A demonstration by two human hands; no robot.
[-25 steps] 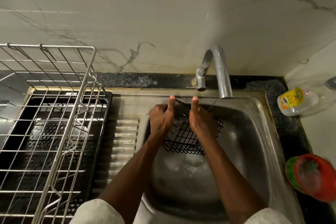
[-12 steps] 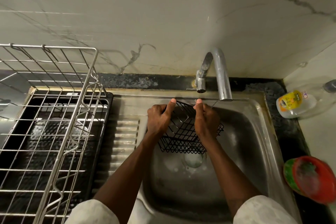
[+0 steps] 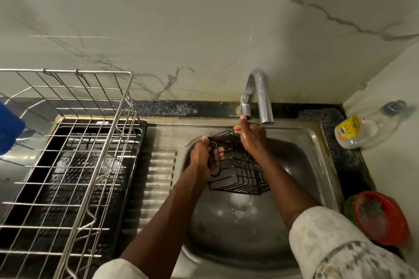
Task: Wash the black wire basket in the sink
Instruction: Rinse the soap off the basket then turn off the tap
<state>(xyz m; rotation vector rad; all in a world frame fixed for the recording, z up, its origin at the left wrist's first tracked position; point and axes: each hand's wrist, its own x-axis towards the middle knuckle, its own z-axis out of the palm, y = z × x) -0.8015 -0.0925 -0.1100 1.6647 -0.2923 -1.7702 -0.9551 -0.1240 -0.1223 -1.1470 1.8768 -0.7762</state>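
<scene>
The black wire basket (image 3: pixel 240 172) is tilted on its side over the steel sink (image 3: pixel 299 165), above the drain (image 3: pixel 241 201). My left hand (image 3: pixel 201 158) grips the basket's left edge, fingers curled through the wires. My right hand (image 3: pixel 251 138) is wet and sits at the basket's far corner, under the tap (image 3: pixel 264 102). One straight finger of that hand reaches up to the small tap lever (image 3: pixel 237 116). I cannot tell whether its other fingers still hold the wires. No water stream shows.
A steel wire dish rack (image 3: pixel 68 142) stands on a black tray left of the ribbed drainboard (image 3: pixel 158 176). A clear soap bottle (image 3: pixel 356 131) lies at the right corner. A red bowl (image 3: pixel 381 219) sits on the counter at the right. A blue object (image 3: pixel 9 129) is at the far left.
The basket has been turned onto its side and swung toward the left hand. My right hand rose from the basket's rim to the tap lever. The camera tipped up slightly.
</scene>
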